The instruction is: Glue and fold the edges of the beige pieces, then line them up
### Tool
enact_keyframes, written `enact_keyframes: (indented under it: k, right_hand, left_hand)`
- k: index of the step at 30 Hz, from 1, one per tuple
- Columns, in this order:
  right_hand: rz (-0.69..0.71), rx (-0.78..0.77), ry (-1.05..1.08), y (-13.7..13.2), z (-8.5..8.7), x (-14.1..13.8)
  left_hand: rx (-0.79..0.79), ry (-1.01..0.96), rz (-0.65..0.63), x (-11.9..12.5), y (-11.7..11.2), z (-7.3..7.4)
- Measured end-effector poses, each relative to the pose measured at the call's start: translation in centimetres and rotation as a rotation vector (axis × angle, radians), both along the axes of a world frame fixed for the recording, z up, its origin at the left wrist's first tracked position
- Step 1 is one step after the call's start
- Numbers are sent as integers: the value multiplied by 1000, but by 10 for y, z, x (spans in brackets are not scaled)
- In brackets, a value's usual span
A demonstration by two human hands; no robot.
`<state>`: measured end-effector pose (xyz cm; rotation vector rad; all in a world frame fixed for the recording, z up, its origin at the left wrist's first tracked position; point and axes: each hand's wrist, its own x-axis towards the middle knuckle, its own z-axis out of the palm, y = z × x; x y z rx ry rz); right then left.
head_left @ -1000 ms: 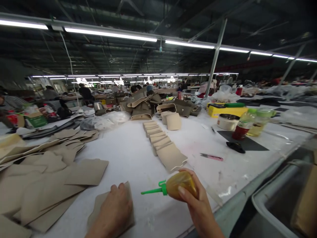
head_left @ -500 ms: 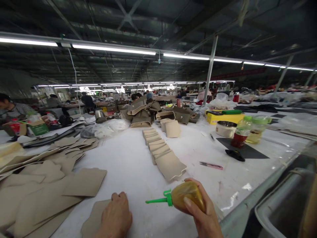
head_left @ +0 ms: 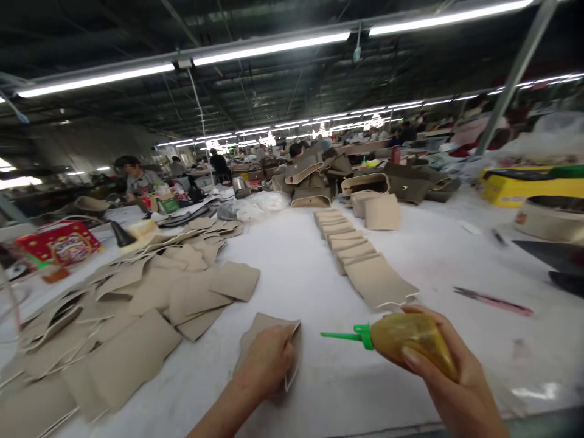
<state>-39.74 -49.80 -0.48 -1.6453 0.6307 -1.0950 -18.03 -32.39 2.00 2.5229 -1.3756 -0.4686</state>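
My right hand (head_left: 449, 365) is wrapped round a squeeze bottle (head_left: 406, 337) of amber liquid, probably glue, tipped on its side with its thin green nozzle pointing left. My left hand (head_left: 269, 359) pinches the right edge of a taupe leather-like piece (head_left: 255, 328) on the white table. That edge is lifted and bent, showing a pale rim. The nozzle tip stays apart from the piece, a short way to its right. Beyond the bottle, a row of overlapping taupe pieces (head_left: 378, 277) runs away from me.
Loose taupe pieces (head_left: 137, 347) cover the left of the white table (head_left: 283, 267). Pink-handled thread snips (head_left: 495, 300) lie at the right, near a pale pot (head_left: 550, 222) and a yellow box (head_left: 515, 188). Dark bags (head_left: 314, 179) are heaped at the back; a co-worker (head_left: 137, 176) is at far left.
My left hand has raised the right edge of the piece beneath it. The view has swung left, shifting the scene rightward. The bottle stays in my right hand.
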Motion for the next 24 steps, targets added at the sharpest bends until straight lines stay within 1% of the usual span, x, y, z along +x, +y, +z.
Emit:
enact_keyframes:
  k: [2,4,7,9,13,16,18,21,24]
  right_hand:
    - [44,-112,93,0,2,7]
    - [66,-203,170,5,8,14]
    - [81,-283,223,17,19,26]
    - [126,-331,251,22,21,32]
    - [196,-475,312,19,13,39]
    - [219,-621,328,13,7,41]
    - [231,-703,330,11,7,42]
    - [246,-751,343,12,9,41]
    - [232,-712,358,13,11,39]
  left_hand:
    - [-46,44,-18,-5,3,-1]
    - [-98,74,-31,-8,6,-4]
    - [-143,94,-55,-10,8,-8]
    - [-152,79,-65,-9,8,-10]
    - [-137,41,-84,-8,7,-10]
    - [-111,40,-85,-9,6,-7]
    - [-86,40,-78,-10,6,-4]
    - [-53,21,-75,-13,5,-2]
    - [-40,-4,-91,-16,4,0]
